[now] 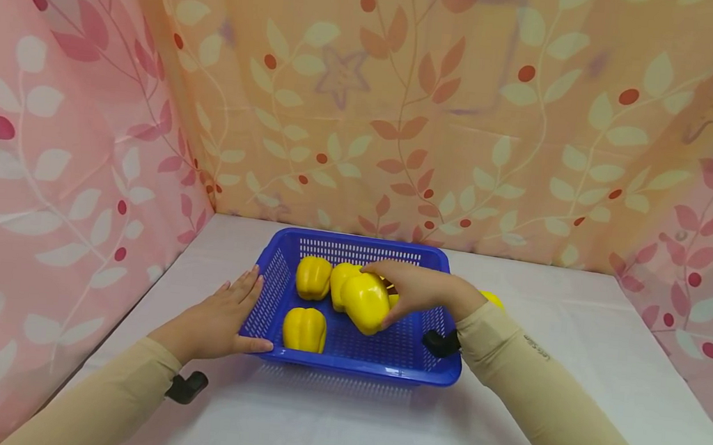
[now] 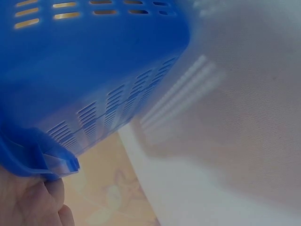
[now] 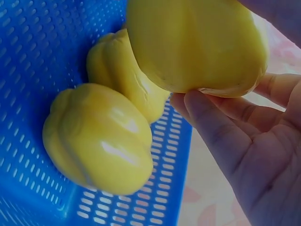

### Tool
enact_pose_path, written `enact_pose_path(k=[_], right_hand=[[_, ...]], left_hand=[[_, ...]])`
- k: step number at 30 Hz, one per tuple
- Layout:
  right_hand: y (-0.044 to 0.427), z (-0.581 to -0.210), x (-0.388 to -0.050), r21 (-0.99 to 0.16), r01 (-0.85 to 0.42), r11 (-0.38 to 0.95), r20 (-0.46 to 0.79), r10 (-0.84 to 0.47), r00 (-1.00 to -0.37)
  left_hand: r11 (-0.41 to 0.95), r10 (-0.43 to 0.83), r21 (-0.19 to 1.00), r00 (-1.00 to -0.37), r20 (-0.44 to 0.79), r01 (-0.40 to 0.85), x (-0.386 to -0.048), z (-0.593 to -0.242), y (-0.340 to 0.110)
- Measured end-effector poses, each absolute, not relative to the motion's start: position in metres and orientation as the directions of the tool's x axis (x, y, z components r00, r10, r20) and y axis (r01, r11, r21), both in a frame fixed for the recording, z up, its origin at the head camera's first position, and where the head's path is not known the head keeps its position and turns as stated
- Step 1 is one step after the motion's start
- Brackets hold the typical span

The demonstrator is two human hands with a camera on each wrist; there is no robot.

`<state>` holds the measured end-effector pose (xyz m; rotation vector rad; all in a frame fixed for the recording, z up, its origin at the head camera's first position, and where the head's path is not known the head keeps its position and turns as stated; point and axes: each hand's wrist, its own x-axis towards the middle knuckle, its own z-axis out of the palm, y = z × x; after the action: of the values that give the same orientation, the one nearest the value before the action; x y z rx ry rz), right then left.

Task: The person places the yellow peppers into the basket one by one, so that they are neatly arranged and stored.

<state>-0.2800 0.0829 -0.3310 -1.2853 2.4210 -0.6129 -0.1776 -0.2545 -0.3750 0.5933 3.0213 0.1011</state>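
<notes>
A blue plastic basket stands on the table with yellow bell peppers inside. My right hand grips one yellow bell pepper over the basket, thumb on its near side; the right wrist view shows that held pepper close up. Behind it lies another pepper, partly covered. At the basket's left are a back pepper and a front pepper. A bit of yellow shows behind my right fingers. My left hand rests against the basket's left rim, fingers extended and thumb at the front corner.
Beyond the basket's right side, another yellow thing shows partly behind my right sleeve. The white-covered table extends around the basket. Floral curtains rise behind it and at both sides.
</notes>
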Motion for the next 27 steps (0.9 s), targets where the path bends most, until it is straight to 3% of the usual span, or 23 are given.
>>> enact_pose_path(k=[14, 27], right_hand=[[0.066, -0.343, -0.275, -0.491, -0.649, 0.582, -0.24, -0.806, -0.542], [0.055, -0.356, -0.271, -0.452, -0.691, 0.564, -0.283, -0.826, -0.488]], left_hand=[[0.922, 0.382, 0.079, -0.923, -0.039, 0.379, -0.179, -0.376, -0.253], [0.925, 0.375, 0.086, -0.926, -0.049, 0.37, -0.179, -0.378, -0.255]])
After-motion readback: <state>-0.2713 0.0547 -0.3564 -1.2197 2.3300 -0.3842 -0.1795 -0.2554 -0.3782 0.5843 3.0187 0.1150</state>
